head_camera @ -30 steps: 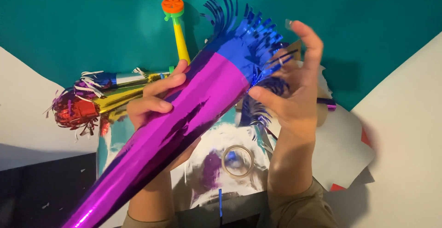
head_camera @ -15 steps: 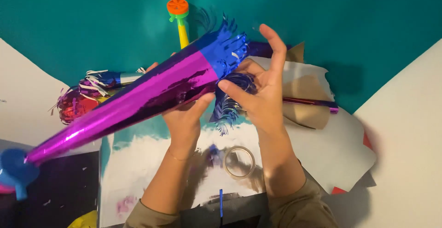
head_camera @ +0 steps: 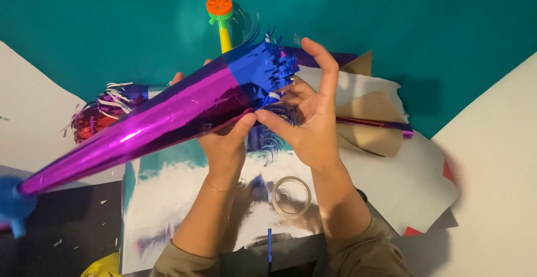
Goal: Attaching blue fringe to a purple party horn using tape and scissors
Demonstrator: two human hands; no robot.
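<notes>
Teal backdrop [head_camera: 112, 19] across the far side, white sheets at both near corners, dark patch at near left. Held above the middle: long shiny purple foil cone [head_camera: 151, 123], tip pointing near-left, wide end wrapped in blue foil fringe [head_camera: 263, 70]. Left hand [head_camera: 224, 142] under the cone, fingers curled around its body from below, thumb up against the wide end. Right hand [head_camera: 310, 114] at the fringed rim, thumb and lower fingers pinching loose blue strips, index finger raised straight up. Behind the cone, far centre: yellow party horn with orange and green mouthpiece [head_camera: 220, 14]. Left of it, lying flat: bundle of red and purple tinsel horns [head_camera: 100, 114]. Below the hands: silver foil sheet [head_camera: 168, 198], clear tape roll [head_camera: 291, 196] resting on it. Right side: brown paper pieces [head_camera: 369, 120], a thin purple foil stick [head_camera: 375, 125] across them.
</notes>
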